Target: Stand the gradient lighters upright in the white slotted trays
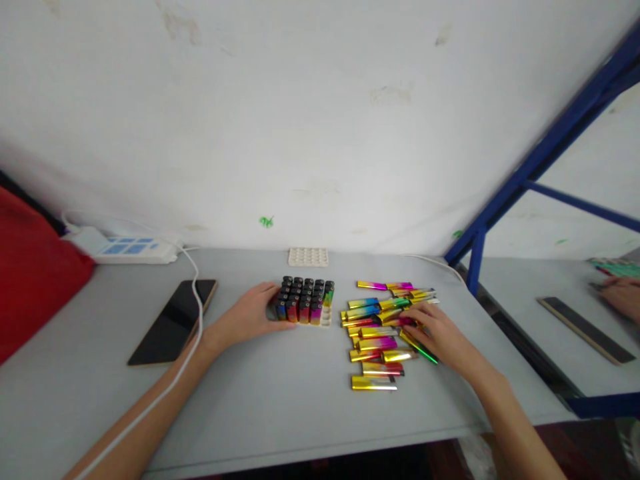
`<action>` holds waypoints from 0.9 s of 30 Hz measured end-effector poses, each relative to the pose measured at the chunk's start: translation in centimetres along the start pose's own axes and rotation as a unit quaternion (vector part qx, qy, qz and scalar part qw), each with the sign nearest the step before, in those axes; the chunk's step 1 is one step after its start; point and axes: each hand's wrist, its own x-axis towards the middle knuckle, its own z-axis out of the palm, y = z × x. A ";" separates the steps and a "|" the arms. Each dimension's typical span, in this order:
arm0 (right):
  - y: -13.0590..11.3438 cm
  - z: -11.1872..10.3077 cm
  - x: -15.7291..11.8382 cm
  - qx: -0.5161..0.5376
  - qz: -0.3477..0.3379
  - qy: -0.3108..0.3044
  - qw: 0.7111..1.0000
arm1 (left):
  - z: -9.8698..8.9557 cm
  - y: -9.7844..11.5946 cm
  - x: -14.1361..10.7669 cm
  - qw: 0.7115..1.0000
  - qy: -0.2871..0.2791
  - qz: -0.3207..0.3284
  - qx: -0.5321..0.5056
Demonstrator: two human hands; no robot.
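Upright lighters with black tops fill most of a white holder, whose near right corner shows bare slots. My left hand grips the left side of this block, thumb along the near edge. To the right lies a loose pile of shiny multicoloured lighters. My right hand is over the pile's right side, its fingers bent and touching lighters there. A yellow and green lighter lies slanted under that hand; whether the fingers hold one cannot be made out.
An empty white holder lies by the wall. At left are a dark phone, a white power strip, a cable across my left forearm and a red item. A blue frame stands right; another person's hand shows beyond.
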 end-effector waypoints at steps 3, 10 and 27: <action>-0.6 -0.4 0.5 0.039 0.013 0.026 0.999 | 0.0 0.1 0.0 1.000 -0.005 -0.001 0.001; -4.6 0.1 3.9 0.341 0.156 0.180 0.909 | 0.0 -0.1 -0.1 1.000 -0.001 -0.005 0.010; -12.6 4.3 13.2 0.642 0.151 0.076 0.748 | 0.3 -0.2 -0.2 1.000 -0.005 -0.010 0.013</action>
